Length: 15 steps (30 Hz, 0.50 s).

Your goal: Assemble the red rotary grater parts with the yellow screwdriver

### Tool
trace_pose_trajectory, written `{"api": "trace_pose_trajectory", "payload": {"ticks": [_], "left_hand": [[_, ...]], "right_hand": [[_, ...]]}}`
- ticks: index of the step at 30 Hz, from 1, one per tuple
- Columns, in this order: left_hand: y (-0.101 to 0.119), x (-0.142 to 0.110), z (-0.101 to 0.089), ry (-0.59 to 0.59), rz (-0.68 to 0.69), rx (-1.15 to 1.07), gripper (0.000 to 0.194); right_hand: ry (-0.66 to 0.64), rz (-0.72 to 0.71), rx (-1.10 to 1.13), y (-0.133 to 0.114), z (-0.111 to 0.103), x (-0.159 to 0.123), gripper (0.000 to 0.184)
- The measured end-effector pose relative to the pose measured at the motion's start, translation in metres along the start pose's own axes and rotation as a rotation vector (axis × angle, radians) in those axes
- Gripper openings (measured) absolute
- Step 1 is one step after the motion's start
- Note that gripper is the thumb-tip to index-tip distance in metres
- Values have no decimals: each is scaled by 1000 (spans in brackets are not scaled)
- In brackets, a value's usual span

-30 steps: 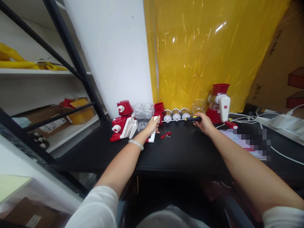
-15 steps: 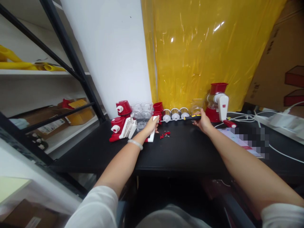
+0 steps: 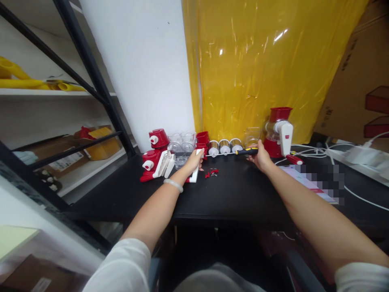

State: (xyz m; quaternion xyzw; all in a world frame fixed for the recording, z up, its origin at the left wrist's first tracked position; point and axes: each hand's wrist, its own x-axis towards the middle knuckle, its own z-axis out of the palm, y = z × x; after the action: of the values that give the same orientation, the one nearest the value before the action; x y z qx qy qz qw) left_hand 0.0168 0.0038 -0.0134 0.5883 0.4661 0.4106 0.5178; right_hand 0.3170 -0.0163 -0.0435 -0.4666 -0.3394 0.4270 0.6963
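Observation:
My left hand [image 3: 193, 161] is closed around a white plastic part with a red end [image 3: 196, 170], held upright on the black table [image 3: 231, 190]. My right hand [image 3: 260, 156] grips the black and yellow handle of a screwdriver [image 3: 240, 152]. Its thin shaft runs level to the left, and its tip meets the top of the white part. A few small red pieces and screws [image 3: 212, 172] lie on the table between my hands.
Red and white appliance parts [image 3: 155, 158], clear cups [image 3: 182, 144] and three metal drums [image 3: 225, 146] line the back. An assembled red and white grater [image 3: 280, 132] stands right of them, with cables [image 3: 349, 156], a paper sheet, yellow film behind and a shelf rack [image 3: 91, 73] at left.
Both hands hold the same grip and place. Only the view has shifted slightly.

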Motion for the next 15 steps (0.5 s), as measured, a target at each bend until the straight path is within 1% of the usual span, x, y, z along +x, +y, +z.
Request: {"api": "trace_pose_trajectory", "payload": {"ticks": [2, 5, 8, 11, 15], "left_hand": [[0, 1, 0, 3, -1, 4, 28], [0, 2, 0, 10, -5, 10, 27], [0, 2, 0, 17, -10, 15, 27], [0, 2, 0, 18, -10, 14, 28], [0, 0, 1, 3, -15, 9, 28]], "right_hand": [[4, -2, -40, 2, -1, 1, 50], [11, -36, -94, 4, -2, -1, 33], [-10, -63, -65, 3, 0, -4, 22], [-2, -73, 21, 1, 4, -7, 17], [22, -63, 88, 0, 6, -7, 20]]}}
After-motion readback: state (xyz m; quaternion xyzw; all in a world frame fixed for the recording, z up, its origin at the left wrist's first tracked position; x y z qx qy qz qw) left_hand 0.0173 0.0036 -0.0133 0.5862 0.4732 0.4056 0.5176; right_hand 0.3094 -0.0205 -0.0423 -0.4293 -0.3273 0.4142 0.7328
